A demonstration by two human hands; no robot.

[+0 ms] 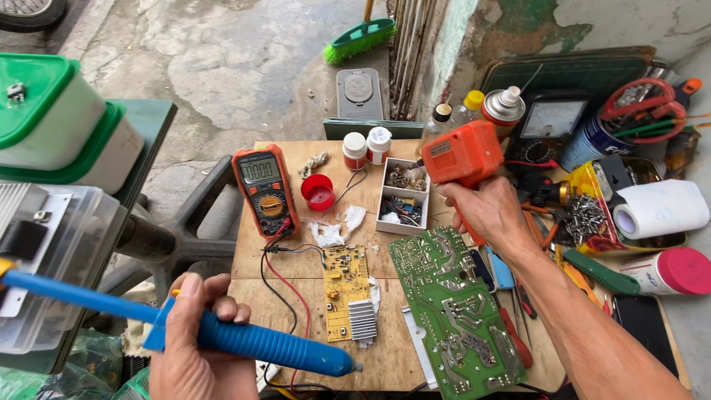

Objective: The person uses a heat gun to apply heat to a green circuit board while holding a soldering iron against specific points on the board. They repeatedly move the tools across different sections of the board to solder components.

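My left hand (196,337) grips a blue desoldering pump (244,341) at the lower left, its tip pointing right toward the wooden board's front edge. My right hand (489,211) holds an orange soldering gun (463,155) by its handle above the upper end of a large green circuit board (444,311). Between the hands a small yellow circuit board (345,285) with a ribbed metal heatsink (362,318) lies flat on the wooden work board (296,326).
An orange multimeter (264,189) with red and black leads, a red cap (318,192), two small white jars (366,147) and a white parts box (404,196) sit at the back. Screwdrivers, a screw tin (592,215), paper roll (659,207) and bottles crowd the right. Plastic tubs (59,118) stand left.
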